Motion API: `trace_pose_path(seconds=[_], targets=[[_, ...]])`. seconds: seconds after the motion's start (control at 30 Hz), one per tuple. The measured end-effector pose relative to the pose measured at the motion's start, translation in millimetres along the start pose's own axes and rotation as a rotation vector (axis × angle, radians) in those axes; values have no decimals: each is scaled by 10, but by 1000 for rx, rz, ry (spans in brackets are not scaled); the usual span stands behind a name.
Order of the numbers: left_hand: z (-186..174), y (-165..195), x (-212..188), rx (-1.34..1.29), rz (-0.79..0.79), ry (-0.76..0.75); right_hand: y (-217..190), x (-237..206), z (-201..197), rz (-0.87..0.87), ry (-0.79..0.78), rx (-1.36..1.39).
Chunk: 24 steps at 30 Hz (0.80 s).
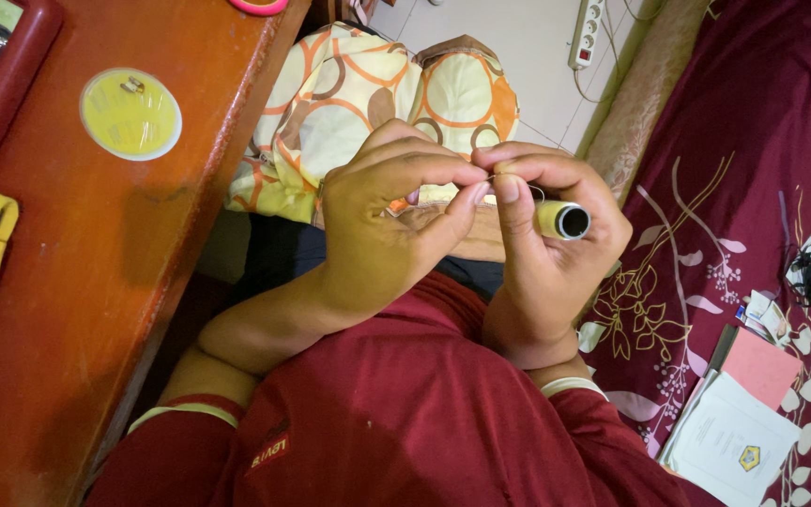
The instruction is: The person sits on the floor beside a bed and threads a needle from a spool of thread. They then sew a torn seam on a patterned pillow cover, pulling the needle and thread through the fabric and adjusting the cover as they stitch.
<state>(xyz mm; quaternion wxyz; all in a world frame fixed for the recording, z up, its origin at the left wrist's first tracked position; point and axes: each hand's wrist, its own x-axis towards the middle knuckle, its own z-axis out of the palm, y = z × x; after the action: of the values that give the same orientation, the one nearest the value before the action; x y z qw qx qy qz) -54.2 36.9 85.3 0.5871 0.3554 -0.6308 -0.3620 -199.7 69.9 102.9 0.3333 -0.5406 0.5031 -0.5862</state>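
Left hand (pixel 382 221) pinched shut on something fine, probably a needle; too small to confirm. Right hand (pixel 542 249) curled around yellow thread spool (pixel 560 219), fingertips pinching thread. Risk: thread slips from pinch. Beyond: patterned cloth (pixel 377 84).

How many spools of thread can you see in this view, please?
1. A yellow thread spool sits in the right hand, just right of the left hand, whose fingertips meet the right hand's. Others may be hidden under the patterned fabric.
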Motion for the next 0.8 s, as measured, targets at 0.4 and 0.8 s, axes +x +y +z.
trace_pose_path(seconds=[0.4, 0.8], targets=[[10, -15, -7, -1, 10, 4, 2, -3, 3, -15, -1, -21], [11, -9, -10, 19, 11, 3, -7, -6, 8, -21, -10, -14]])
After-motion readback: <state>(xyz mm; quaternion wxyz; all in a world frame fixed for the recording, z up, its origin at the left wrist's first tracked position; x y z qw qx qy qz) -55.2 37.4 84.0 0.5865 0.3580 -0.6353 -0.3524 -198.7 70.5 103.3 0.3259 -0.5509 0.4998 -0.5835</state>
